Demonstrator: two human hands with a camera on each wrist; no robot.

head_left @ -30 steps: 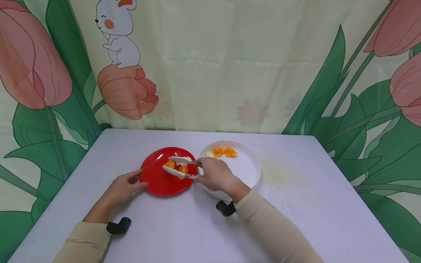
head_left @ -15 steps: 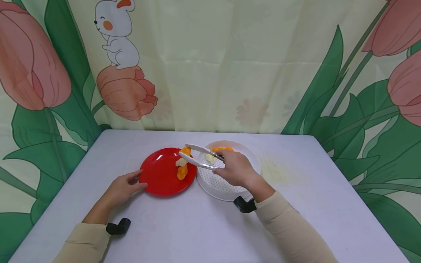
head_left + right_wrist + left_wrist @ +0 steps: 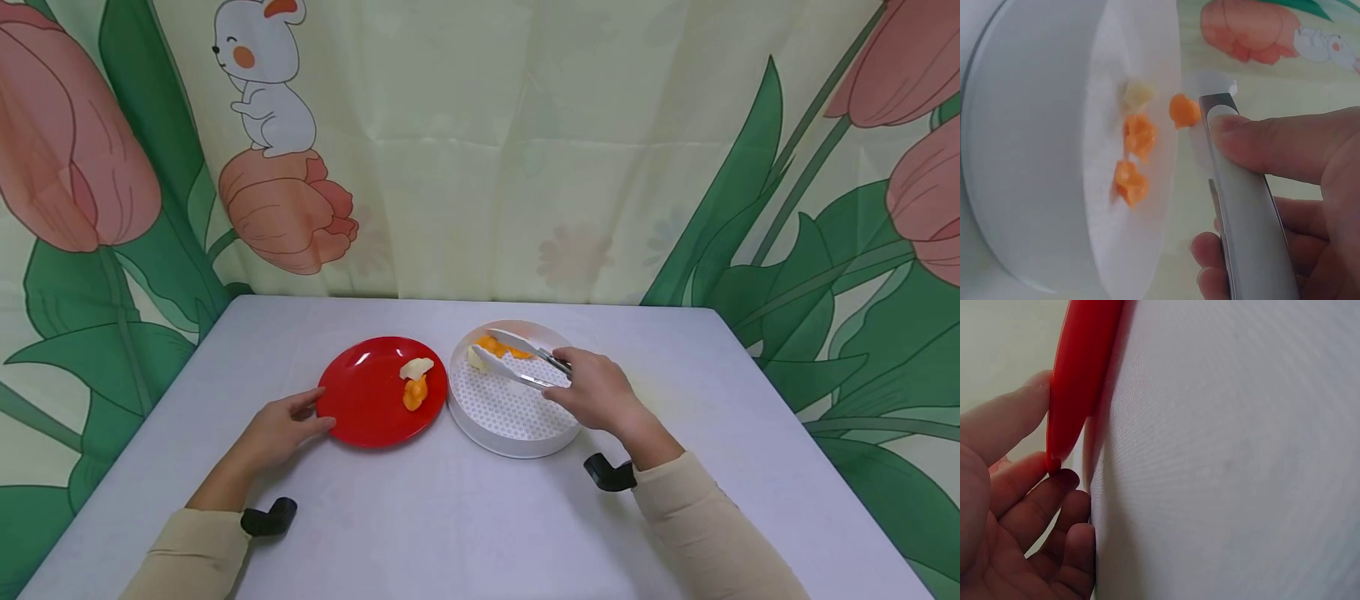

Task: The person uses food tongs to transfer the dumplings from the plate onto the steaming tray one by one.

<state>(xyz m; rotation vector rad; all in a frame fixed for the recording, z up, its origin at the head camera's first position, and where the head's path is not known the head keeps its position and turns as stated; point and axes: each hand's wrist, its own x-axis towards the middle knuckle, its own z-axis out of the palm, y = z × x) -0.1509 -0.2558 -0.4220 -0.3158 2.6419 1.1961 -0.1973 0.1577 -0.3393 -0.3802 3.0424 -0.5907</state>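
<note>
My right hand [image 3: 600,387] grips a pair of metal tongs with pale tips [image 3: 517,377], held over the white round perforated tray [image 3: 517,448]. At the tongs' tips is an orange dumpling-like piece [image 3: 1184,111], above the tray in the right wrist view. Inside the tray lie a cream piece [image 3: 1139,95] and two orange pieces [image 3: 1139,136]. My left hand [image 3: 281,429] pinches the left rim of the red plate [image 3: 360,408], thumb on top and fingertips under the edge in the left wrist view. A cream piece [image 3: 416,368] and an orange piece [image 3: 415,393] lie on the plate's right side.
The plate and tray stand side by side on a white-covered table [image 3: 420,525]. Behind the table's far edge hangs a curtain [image 3: 487,208] printed with tulips and a rabbit. Black wrist mounts [image 3: 270,517] stick out beside both sleeves.
The tongs have lifted an orange piece off the red plate and carried it right, over the white tray. My left hand stays on the plate's rim.
</note>
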